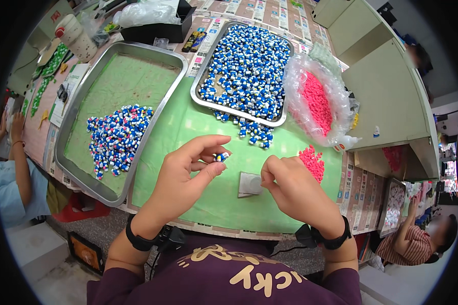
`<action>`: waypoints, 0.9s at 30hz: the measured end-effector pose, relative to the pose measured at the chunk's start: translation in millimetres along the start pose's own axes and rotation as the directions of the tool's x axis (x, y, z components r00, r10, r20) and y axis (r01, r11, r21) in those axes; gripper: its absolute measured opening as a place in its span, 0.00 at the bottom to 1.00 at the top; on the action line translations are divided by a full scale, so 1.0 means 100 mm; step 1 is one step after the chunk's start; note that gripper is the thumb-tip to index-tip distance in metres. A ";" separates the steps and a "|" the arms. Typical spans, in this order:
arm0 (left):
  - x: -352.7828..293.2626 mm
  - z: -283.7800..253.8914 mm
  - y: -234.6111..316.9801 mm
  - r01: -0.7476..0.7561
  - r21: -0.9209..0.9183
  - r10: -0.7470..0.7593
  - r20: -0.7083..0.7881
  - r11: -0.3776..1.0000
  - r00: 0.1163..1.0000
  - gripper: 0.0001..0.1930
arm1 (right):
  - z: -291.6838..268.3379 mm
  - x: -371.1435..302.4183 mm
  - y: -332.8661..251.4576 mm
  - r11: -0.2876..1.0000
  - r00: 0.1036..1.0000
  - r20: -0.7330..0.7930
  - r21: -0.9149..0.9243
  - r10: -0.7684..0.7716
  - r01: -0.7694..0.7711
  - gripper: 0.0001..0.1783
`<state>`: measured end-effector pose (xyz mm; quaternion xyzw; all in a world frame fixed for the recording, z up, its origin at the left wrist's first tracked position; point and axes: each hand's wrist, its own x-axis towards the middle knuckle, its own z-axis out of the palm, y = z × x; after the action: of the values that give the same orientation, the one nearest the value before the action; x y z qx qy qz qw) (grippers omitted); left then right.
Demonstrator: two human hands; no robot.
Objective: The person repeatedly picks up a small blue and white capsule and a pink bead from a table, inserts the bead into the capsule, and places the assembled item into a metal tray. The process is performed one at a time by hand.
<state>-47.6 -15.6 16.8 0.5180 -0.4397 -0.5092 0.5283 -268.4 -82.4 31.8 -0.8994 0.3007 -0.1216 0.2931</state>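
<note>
My left hand (191,170) is curled over the green cloth (160,178), with a small blue, white and yellow plastic piece (220,157) between thumb and fingers. Fingers bent into a pinch, my right hand (297,188) is beside a small whitish block (250,184); whatever it may hold is hidden. Beyond that hand lies a heap of tiny pink pieces (313,161). Similar blue-and-white pieces (257,134) spill in front of a full metal tray (196,84). To the left, another metal tray (150,127) holds a pile of blue-and-white pieces with pink bits (118,137).
A clear plastic bag (293,84) of pink pieces stands open at the right, near a small white bottle (348,141) and a pale cabinet (392,91). A black box (185,25) stands at the back. Other people sit at the far left and far right.
</note>
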 end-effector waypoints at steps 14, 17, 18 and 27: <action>0.10 0.15 -0.02 0.090 -0.362 -0.041 0.139 0.928 0.989 0.12 | -0.09 0.10 -0.22 0.831 0.932 -0.342 0.549 0.120 0.095 0.15; 0.11 0.19 -0.01 0.099 -0.421 -0.041 0.146 0.901 0.988 0.12 | -0.09 0.13 -0.24 0.814 0.909 -0.402 0.561 0.112 0.148 0.16; 0.11 0.20 -0.01 0.106 -0.440 -0.043 0.152 0.892 0.987 0.11 | -0.09 0.13 -0.23 0.817 0.906 -0.411 0.555 0.105 0.157 0.16; 0.06 0.29 -0.02 -0.095 -0.308 0.119 0.060 0.947 0.991 0.11 | 0.03 0.15 -0.24 0.857 0.867 -0.481 0.494 0.131 0.145 0.16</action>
<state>-75.7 -24.8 17.0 0.3855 -0.4035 -0.5611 0.6113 -243.6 -74.6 44.7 -0.7263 0.3188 -0.4266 0.4345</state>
